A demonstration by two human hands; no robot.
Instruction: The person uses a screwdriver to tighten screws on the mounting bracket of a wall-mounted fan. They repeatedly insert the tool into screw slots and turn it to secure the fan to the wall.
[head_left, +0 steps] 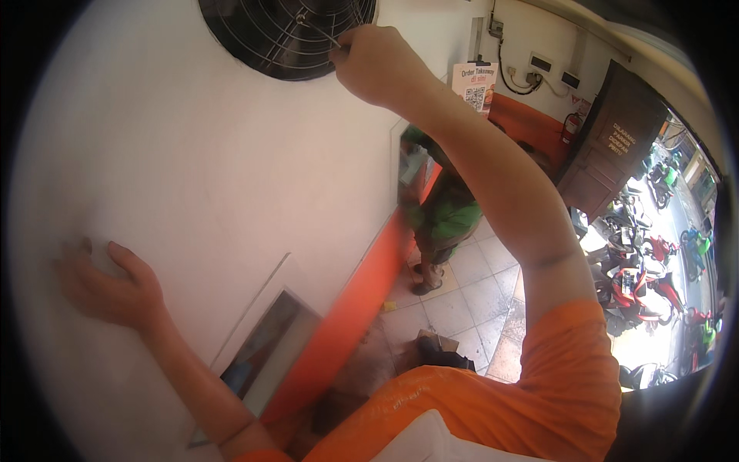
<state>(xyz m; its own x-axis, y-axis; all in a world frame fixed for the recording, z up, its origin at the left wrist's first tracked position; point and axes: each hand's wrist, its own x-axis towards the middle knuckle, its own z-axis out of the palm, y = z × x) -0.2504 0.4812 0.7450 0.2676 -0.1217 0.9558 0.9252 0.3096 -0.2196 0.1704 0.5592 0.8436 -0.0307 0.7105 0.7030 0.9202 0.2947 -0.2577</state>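
High on the white wall (pixel 208 162), a thin metal rod (pixel 325 35) reaches toward the middle of a black caged fan (pixel 258 42); the right hand (pixel 377 65) has its grip pinching the rod's near end. Lower and off to the left, the left hand (pixel 112 289) is at the wall, its grip spread. Farther off, a person in green (pixel 453 217) stands on the tiled floor (pixel 450 310), and past the dark door (pixel 616 142) motorbikes (pixel 627 285) crowd the bright street.
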